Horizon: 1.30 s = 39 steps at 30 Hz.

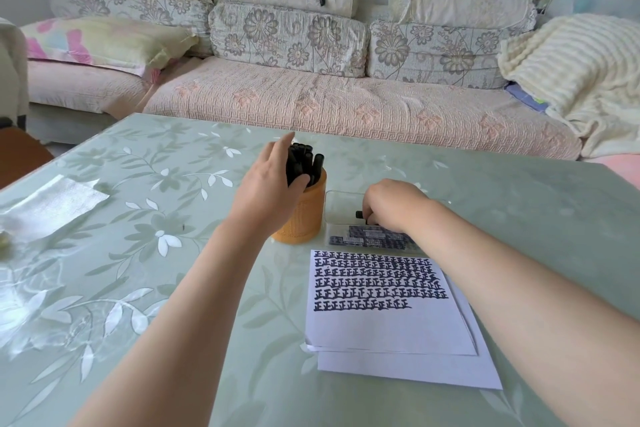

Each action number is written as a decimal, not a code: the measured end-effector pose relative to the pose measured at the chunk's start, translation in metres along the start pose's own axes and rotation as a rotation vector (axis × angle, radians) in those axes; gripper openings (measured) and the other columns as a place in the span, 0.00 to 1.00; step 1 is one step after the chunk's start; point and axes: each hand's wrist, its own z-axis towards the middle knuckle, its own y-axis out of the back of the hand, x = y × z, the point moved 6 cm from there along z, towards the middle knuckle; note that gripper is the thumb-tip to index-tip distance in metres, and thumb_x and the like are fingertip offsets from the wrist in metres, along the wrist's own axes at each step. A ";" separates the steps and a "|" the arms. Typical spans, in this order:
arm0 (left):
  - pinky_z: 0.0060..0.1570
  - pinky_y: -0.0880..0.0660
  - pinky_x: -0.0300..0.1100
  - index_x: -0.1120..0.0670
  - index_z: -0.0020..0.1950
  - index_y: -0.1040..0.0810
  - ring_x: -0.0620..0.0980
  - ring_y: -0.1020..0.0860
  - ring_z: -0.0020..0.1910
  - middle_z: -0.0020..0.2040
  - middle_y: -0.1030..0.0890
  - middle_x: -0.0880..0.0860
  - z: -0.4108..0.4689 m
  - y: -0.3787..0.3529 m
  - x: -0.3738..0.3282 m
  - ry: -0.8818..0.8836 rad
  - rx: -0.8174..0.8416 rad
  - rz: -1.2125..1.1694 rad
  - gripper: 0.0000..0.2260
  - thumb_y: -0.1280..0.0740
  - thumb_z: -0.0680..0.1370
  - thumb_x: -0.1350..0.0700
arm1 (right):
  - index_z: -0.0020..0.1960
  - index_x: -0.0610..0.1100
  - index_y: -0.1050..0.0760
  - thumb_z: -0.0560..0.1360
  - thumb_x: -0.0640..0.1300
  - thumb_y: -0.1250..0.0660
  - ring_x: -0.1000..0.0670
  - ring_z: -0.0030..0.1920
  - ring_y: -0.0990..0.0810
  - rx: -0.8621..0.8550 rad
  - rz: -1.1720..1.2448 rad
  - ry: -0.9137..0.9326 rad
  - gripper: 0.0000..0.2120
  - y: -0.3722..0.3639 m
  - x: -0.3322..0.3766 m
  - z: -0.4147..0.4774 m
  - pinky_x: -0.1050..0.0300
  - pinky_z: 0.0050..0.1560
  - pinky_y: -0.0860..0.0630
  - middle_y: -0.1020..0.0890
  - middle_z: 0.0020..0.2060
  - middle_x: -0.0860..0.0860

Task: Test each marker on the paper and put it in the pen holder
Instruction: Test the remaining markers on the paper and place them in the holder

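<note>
While right hand (391,206) pinches a marker (359,214) in clear box (334,199), left hand (266,184) — fingers (281,151) straight — touches markers (306,163) in pen holder (303,222)

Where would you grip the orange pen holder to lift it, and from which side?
Wrap a hand round the pen holder at its upright round wall, probably from the left. The markers crowd its open top, and the clear box stands close on its right.

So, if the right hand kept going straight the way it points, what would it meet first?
The right hand, holding a marker, points left: probably the left wall of the clear box first, then the orange pen holder just beyond. Depth is unclear.
</note>
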 end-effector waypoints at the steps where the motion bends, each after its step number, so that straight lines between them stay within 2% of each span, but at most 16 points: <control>1: 0.56 0.31 0.48 0.47 0.76 0.44 0.55 0.30 0.65 0.70 0.33 0.49 0.000 0.000 0.000 -0.001 0.004 -0.008 0.29 0.35 0.78 0.52 | 0.51 0.48 0.16 0.73 0.35 0.31 0.43 0.45 0.19 0.006 -0.011 -0.004 0.11 0.000 0.000 0.001 0.54 0.42 0.23 0.17 0.48 0.47; 5: 0.54 0.28 0.51 0.48 0.71 0.38 0.57 0.28 0.61 0.66 0.31 0.50 0.001 0.000 0.000 -0.002 0.006 -0.007 0.24 0.35 0.77 0.53 | 0.49 0.47 0.16 0.72 0.34 0.30 0.43 0.41 0.19 0.028 -0.058 0.030 0.10 0.002 0.005 0.002 0.54 0.40 0.22 0.17 0.45 0.46; 8: 0.60 0.31 0.51 0.49 0.73 0.39 0.54 0.32 0.65 0.68 0.33 0.51 0.000 0.000 -0.001 -0.011 -0.006 -0.005 0.27 0.34 0.76 0.54 | 0.50 0.45 0.17 0.74 0.35 0.33 0.44 0.42 0.20 0.013 -0.056 0.064 0.09 0.005 0.006 0.000 0.56 0.39 0.25 0.18 0.46 0.46; 11: 0.66 0.35 0.50 0.52 0.73 0.37 0.53 0.36 0.66 0.69 0.33 0.51 -0.002 0.008 -0.009 -0.088 -0.102 0.041 0.29 0.33 0.74 0.54 | 0.52 0.44 0.18 0.77 0.39 0.33 0.45 0.46 0.20 -0.045 0.066 0.075 0.07 0.017 0.003 -0.008 0.54 0.44 0.24 0.18 0.49 0.46; 13: 0.64 0.34 0.49 0.52 0.69 0.32 0.54 0.35 0.63 0.66 0.31 0.51 -0.005 0.017 -0.022 -0.163 -0.223 0.082 0.24 0.33 0.73 0.55 | 0.52 0.44 0.17 0.78 0.41 0.34 0.46 0.47 0.20 -0.113 0.196 0.074 0.07 0.029 0.002 -0.018 0.53 0.47 0.24 0.17 0.49 0.46; 15: 0.59 0.33 0.47 0.54 0.63 0.27 0.53 0.32 0.58 0.60 0.28 0.52 -0.012 0.023 -0.042 -0.234 -0.325 0.068 0.18 0.34 0.73 0.57 | 0.51 0.45 0.17 0.78 0.43 0.34 0.48 0.45 0.20 -0.187 0.342 0.059 0.07 0.041 0.001 -0.032 0.56 0.46 0.26 0.17 0.46 0.48; 17: 0.55 0.32 0.44 0.56 0.57 0.25 0.52 0.30 0.53 0.54 0.25 0.52 -0.022 0.020 -0.063 -0.335 -0.349 0.019 0.13 0.35 0.73 0.59 | 0.49 0.45 0.17 0.78 0.43 0.34 0.52 0.43 0.21 -0.302 0.452 0.055 0.06 0.051 0.000 -0.049 0.58 0.44 0.30 0.18 0.43 0.51; 20: 0.57 0.34 0.37 0.58 0.59 0.26 0.50 0.29 0.53 0.53 0.26 0.52 -0.042 -0.006 -0.082 -0.389 -0.205 -0.067 0.15 0.32 0.73 0.60 | 0.47 0.46 0.17 0.77 0.42 0.31 0.59 0.40 0.22 -0.493 0.620 0.074 0.04 0.060 -0.001 -0.076 0.66 0.42 0.30 0.19 0.40 0.55; 21: 0.59 0.35 0.38 0.57 0.63 0.28 0.50 0.29 0.56 0.56 0.27 0.52 -0.047 -0.017 -0.081 -0.354 -0.126 -0.101 0.19 0.31 0.73 0.59 | 0.48 0.47 0.17 0.76 0.42 0.30 0.62 0.38 0.22 -0.528 0.705 0.066 0.03 0.061 -0.001 -0.084 0.71 0.41 0.31 0.20 0.39 0.58; 23: 0.61 0.33 0.40 0.55 0.67 0.30 0.50 0.29 0.58 0.59 0.29 0.52 -0.054 -0.039 -0.075 -0.269 0.020 -0.141 0.24 0.28 0.72 0.58 | 0.50 0.48 0.17 0.75 0.42 0.28 0.66 0.34 0.22 -0.557 0.832 0.038 0.05 0.053 0.001 -0.098 0.75 0.37 0.32 0.21 0.34 0.63; 26: 0.50 0.25 0.43 0.54 0.57 0.22 0.50 0.23 0.48 0.50 0.24 0.51 -0.056 -0.052 -0.071 -0.239 0.081 -0.169 0.14 0.28 0.73 0.61 | 0.50 0.47 0.16 0.74 0.40 0.27 0.65 0.33 0.22 -0.532 0.874 0.066 0.06 0.037 0.009 -0.111 0.74 0.37 0.32 0.23 0.29 0.65; 28: 0.45 0.25 0.41 0.55 0.51 0.19 0.49 0.22 0.43 0.46 0.21 0.50 -0.054 -0.049 -0.070 -0.244 0.021 -0.176 0.09 0.28 0.73 0.63 | 0.51 0.46 0.17 0.73 0.38 0.27 0.65 0.35 0.22 -0.506 0.893 0.084 0.07 0.026 0.009 -0.115 0.74 0.39 0.31 0.22 0.33 0.64; 31: 0.45 0.21 0.40 0.55 0.51 0.17 0.46 0.20 0.43 0.46 0.20 0.48 -0.051 -0.036 -0.075 -0.266 -0.070 -0.224 0.07 0.27 0.74 0.61 | 0.51 0.51 0.22 0.74 0.38 0.27 0.63 0.38 0.24 -0.493 0.845 0.061 0.10 0.014 -0.001 -0.116 0.73 0.41 0.32 0.22 0.44 0.59; 34: 0.43 0.22 0.35 0.54 0.49 0.17 0.44 0.21 0.43 0.46 0.22 0.46 -0.052 -0.026 -0.084 -0.274 -0.100 -0.355 0.06 0.26 0.73 0.59 | 0.60 0.51 0.25 0.75 0.42 0.28 0.62 0.47 0.26 -0.497 0.763 0.062 0.15 0.007 -0.007 -0.117 0.72 0.49 0.33 0.26 0.53 0.58; 36: 0.42 0.24 0.33 0.53 0.49 0.17 0.43 0.20 0.42 0.46 0.22 0.46 -0.054 -0.024 -0.086 -0.213 -0.081 -0.443 0.05 0.26 0.73 0.59 | 0.66 0.51 0.28 0.75 0.45 0.29 0.63 0.55 0.29 -0.500 0.724 0.060 0.20 0.006 -0.009 -0.117 0.71 0.57 0.36 0.28 0.58 0.57; 39: 0.40 0.25 0.36 0.50 0.47 0.19 0.44 0.19 0.40 0.42 0.18 0.48 -0.059 -0.027 -0.079 -0.053 -0.014 -0.636 0.04 0.27 0.74 0.58 | 0.67 0.51 0.28 0.76 0.46 0.30 0.55 0.63 0.29 -0.500 0.691 0.053 0.21 0.005 -0.008 -0.117 0.60 0.64 0.34 0.26 0.61 0.56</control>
